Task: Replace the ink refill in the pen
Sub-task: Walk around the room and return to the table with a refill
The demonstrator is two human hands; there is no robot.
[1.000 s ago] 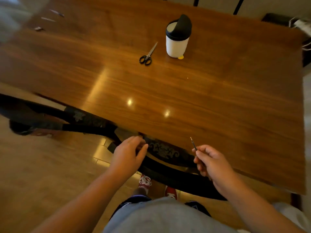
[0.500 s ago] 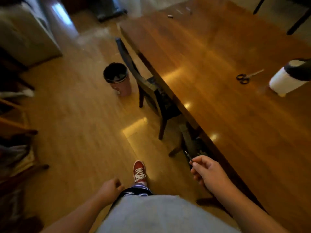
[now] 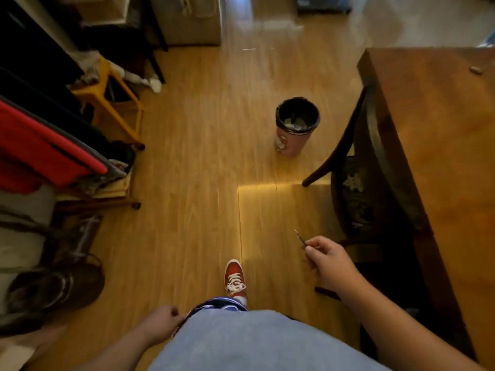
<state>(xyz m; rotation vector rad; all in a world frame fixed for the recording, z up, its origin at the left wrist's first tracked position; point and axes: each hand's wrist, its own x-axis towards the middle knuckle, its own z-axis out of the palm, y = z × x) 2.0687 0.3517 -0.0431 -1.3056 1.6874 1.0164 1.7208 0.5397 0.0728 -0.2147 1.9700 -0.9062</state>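
My right hand [image 3: 330, 261] pinches a thin dark ink refill [image 3: 299, 236] between thumb and fingers; its fine tip points up and away over the floor, and the rest is hidden in the hand. My left hand [image 3: 160, 324] hangs low beside my hip, fingers curled shut with nothing seen in it. No pen body shows in this view. A pink waste bin [image 3: 296, 127] with a black liner stands on the floor ahead, well beyond the right hand.
The wooden table [image 3: 442, 162] runs along the right, with a dark chair [image 3: 369, 183] tucked against it. A yellow stool [image 3: 112, 103], a red-covered rack [image 3: 45, 151] and bags crowd the left. My red shoe [image 3: 234, 278] is on the wooden floor.
The view has swung left from the table toward the floor and the bin. My right hand keeps the refill; my left hand left the chair and dropped to my side.
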